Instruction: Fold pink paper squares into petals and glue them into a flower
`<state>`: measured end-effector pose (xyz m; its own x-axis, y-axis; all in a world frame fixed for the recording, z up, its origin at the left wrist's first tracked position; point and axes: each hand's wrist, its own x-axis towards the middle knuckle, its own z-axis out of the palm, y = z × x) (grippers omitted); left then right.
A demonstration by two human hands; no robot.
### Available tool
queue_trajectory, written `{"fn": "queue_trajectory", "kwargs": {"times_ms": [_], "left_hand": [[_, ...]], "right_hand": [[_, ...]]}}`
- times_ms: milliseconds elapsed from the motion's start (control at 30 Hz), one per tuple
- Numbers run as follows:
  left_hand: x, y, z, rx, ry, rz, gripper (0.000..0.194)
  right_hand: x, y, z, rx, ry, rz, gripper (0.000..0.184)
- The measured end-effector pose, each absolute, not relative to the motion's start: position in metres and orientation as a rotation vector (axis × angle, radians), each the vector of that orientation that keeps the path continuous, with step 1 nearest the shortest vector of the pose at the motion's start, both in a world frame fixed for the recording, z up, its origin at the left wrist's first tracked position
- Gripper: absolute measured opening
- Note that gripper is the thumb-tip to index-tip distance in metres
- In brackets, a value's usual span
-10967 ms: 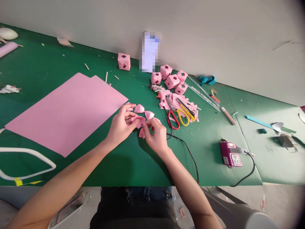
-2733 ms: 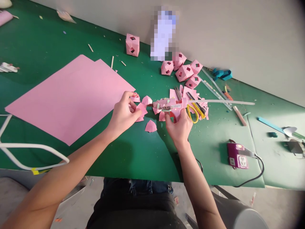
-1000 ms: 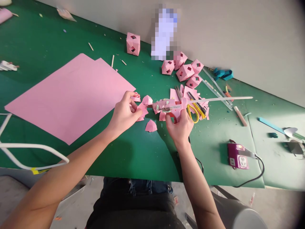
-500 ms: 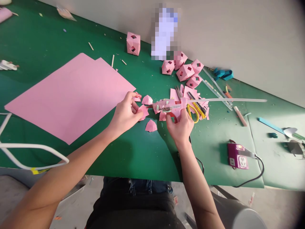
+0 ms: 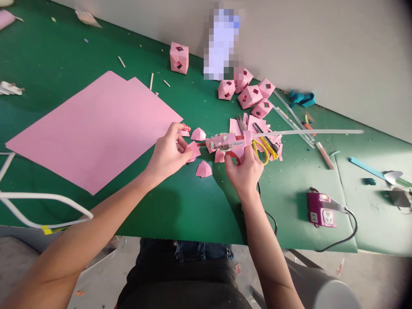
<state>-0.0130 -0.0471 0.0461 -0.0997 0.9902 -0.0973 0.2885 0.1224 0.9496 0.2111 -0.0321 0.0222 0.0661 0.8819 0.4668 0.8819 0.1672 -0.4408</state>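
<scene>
My right hand [image 5: 245,168] is wrapped round the handle of a pink hot glue gun [image 5: 236,141], whose nozzle points left. A long glue stick [image 5: 305,132] juts from its back. Between the thumb and fingers of my left hand [image 5: 170,152] is a small folded pink paper piece [image 5: 194,152], and the nozzle tip is right by it. Red-and-white wrapping covers one left fingertip. Around them on the green table lie more folded paper pieces, one [image 5: 198,134] just behind and another [image 5: 204,169] in front.
A large pink paper sheet [image 5: 96,133] lies left. Pink paper polyhedra [image 5: 250,97] stand by the wall. Yellow-handled scissors [image 5: 264,155] and a cutter [image 5: 265,140] rest on paper scraps. At right sits a purple power socket [image 5: 321,209] with a cord; a white tube [image 5: 48,197] crosses the left front.
Very little differs. The glue gun's rear and its glue stick have tipped slightly, while my left hand stays on the paper piece.
</scene>
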Motion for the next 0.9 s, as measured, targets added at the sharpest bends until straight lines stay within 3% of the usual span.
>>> {"fn": "queue_trajectory", "kwargs": {"times_ms": [633,767,900], "left_hand": [[-0.013,-0.046,0.046,1.234,1.511,1.045,0.05],[-0.013,-0.044,0.052,1.006,1.354,1.005,0.051],[-0.013,-0.042,0.06,0.816,1.177,0.958,0.046]], "right_hand": [[0.214,-0.027,0.02,-1.696,-1.734,0.026,0.035],[0.217,-0.011,0.006,-1.689,-1.668,-0.064,0.025],[0.221,0.008,-0.01,-1.764,-1.626,-0.057,0.034]]}}
